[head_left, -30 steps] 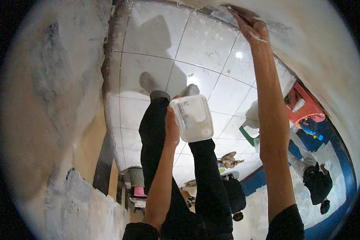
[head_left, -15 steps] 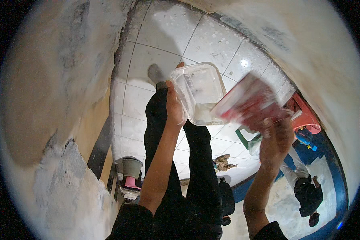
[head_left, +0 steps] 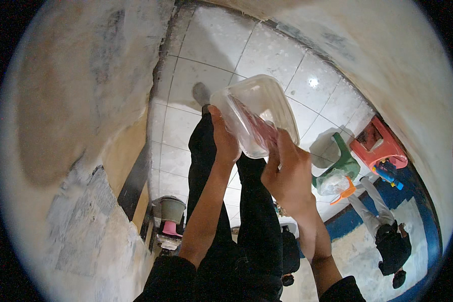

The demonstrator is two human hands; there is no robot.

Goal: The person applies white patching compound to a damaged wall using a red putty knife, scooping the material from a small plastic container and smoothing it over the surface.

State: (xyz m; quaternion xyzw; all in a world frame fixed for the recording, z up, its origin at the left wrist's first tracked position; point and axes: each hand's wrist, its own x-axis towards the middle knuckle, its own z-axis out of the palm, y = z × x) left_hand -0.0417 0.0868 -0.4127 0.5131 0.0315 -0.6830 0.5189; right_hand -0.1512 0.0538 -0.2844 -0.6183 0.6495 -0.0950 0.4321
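The left hand (head_left: 226,135) gripped the clear tub (head_left: 274,93) by its left side, above the tiled floor (head_left: 269,50), seemingly to steady it for the blurred reddish scraper (head_left: 260,126) inside, which the right hand (head_left: 289,171) clasped by its near end.

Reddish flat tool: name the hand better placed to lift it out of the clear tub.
Probably the right hand: it grips the reddish flat tool, while the left hand holds the clear tub by its side.
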